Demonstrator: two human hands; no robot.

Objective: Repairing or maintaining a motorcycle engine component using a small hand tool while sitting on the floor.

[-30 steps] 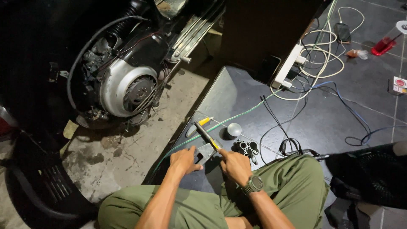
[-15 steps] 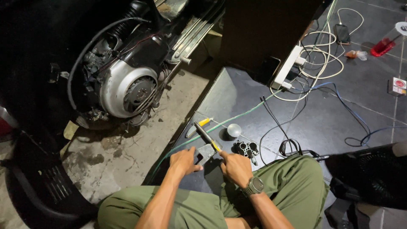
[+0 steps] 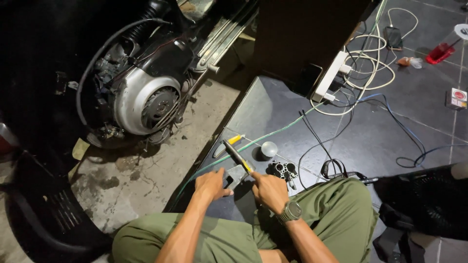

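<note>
Tiles [image 3: 390,131], dark and cable-strewn, lie under right hand [image 3: 269,191] gripping screwdriver [image 3: 238,157], left hand [image 3: 211,185] pressing metal part [image 3: 237,174].

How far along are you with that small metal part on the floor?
Done: the scooter engine sits exposed, and a finned black part lies off on the tiles. In hand: left hand steadies a small grey metal piece while right hand works a yellow-handled tool on it. Left: nothing looks refitted yet.
</note>
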